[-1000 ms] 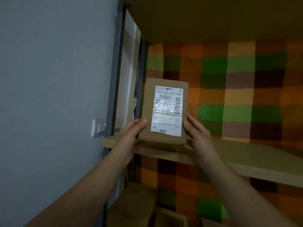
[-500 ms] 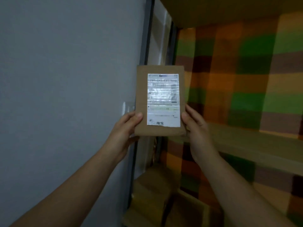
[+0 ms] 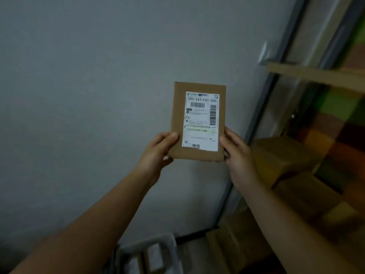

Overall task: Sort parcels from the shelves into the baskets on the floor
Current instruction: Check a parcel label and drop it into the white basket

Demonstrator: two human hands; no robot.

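Parcel (image 3: 197,123) is upright in mid-air at frame centre, against the wall, label (image 3: 201,121) facing me. Left hand (image 3: 156,153) and right hand (image 3: 239,155) both pinch its lower edges, fingers (image 3: 170,136) curled round it. Basket (image 3: 167,242) is on the floor at 6 o'clock, well below.

Risk: the grip is only low on the parcel, so I'd expect a fast swing down to tip it loose, or a drop to miss the rim.

Versus 0.5 s ago: view swung left and down, shelf (image 3: 316,74) now at 2 o'clock, basket newly visible, grip unchanged.
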